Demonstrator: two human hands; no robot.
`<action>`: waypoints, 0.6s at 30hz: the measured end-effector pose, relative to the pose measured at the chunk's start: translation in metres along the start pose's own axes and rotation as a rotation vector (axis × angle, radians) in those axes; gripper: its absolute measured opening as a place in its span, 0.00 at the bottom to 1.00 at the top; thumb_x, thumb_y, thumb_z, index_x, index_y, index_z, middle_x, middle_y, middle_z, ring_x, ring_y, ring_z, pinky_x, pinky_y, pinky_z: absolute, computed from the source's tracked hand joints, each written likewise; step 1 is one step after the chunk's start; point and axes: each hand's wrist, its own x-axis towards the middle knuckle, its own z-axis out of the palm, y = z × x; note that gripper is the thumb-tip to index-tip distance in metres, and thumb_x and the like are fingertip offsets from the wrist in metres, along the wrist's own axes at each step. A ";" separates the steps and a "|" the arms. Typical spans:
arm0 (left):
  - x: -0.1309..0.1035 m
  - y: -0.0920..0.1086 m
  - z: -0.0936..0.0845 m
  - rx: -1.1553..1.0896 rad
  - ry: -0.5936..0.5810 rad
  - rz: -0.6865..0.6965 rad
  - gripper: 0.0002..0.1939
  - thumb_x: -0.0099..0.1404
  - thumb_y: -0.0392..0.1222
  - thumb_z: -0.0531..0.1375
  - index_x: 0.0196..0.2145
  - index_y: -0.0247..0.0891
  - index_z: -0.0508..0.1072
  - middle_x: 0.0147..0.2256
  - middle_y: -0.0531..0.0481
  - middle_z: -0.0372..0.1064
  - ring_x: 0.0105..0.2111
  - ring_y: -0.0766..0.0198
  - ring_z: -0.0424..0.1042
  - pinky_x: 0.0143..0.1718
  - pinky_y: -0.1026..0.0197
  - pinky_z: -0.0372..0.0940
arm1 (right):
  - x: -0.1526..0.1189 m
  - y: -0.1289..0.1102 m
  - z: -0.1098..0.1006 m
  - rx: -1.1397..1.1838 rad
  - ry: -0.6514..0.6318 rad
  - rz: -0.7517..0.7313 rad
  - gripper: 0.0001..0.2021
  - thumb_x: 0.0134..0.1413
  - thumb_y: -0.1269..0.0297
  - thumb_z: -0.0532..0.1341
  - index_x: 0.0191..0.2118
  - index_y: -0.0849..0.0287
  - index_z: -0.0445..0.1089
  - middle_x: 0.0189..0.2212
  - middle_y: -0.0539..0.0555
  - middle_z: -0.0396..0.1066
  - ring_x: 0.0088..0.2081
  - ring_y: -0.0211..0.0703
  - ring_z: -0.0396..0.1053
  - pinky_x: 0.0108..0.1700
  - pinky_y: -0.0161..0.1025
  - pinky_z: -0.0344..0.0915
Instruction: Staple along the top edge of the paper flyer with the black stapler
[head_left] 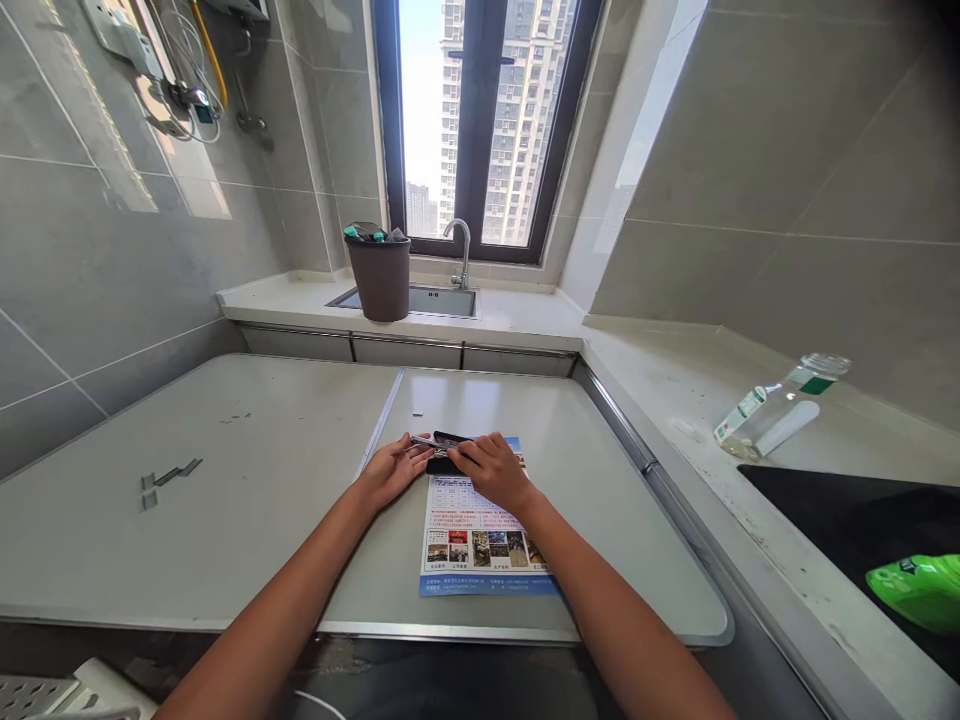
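A black stapler (442, 466) with silvery metal parts appears opened up over a printed leaflet (491, 583). My left hand (395, 470), palm partly up, pinches the left end of its metal part between thumb and fingers. From the right, my right hand (491, 470) closes its fingers on the stapler and covers part of it. The leaflet lies flat beneath, with text, small photos and a blue bottom band. Just beyond my hands is a small grey strip (418, 413), which looks like staples.
More grey strips (169, 476) lie on the left of the white table (247, 540). A dark bin (380, 280) stands by the sink (442, 301). On the right counter are a clear bottle (780, 405) and a green packet (919, 590).
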 end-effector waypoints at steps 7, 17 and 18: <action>0.001 0.000 -0.003 -0.019 -0.006 0.017 0.14 0.75 0.36 0.54 0.50 0.25 0.75 0.52 0.32 0.75 0.56 0.53 0.75 0.68 0.50 0.63 | 0.001 -0.001 0.000 -0.037 -0.015 0.007 0.18 0.72 0.75 0.50 0.55 0.51 0.72 0.49 0.56 0.76 0.44 0.49 0.65 0.45 0.48 0.54; -0.003 0.002 0.002 0.077 0.037 0.136 0.20 0.64 0.21 0.57 0.52 0.27 0.76 0.58 0.33 0.73 0.63 0.52 0.70 0.71 0.51 0.60 | 0.001 0.012 -0.009 0.273 0.152 0.457 0.14 0.48 0.74 0.62 0.42 0.56 0.72 0.41 0.56 0.73 0.43 0.50 0.67 0.46 0.44 0.60; -0.002 0.002 0.003 0.090 0.083 0.183 0.20 0.63 0.21 0.57 0.50 0.29 0.76 0.57 0.35 0.74 0.63 0.53 0.71 0.71 0.51 0.60 | -0.001 0.018 -0.011 0.361 0.130 0.506 0.11 0.47 0.72 0.63 0.39 0.56 0.71 0.39 0.54 0.72 0.40 0.48 0.67 0.43 0.42 0.60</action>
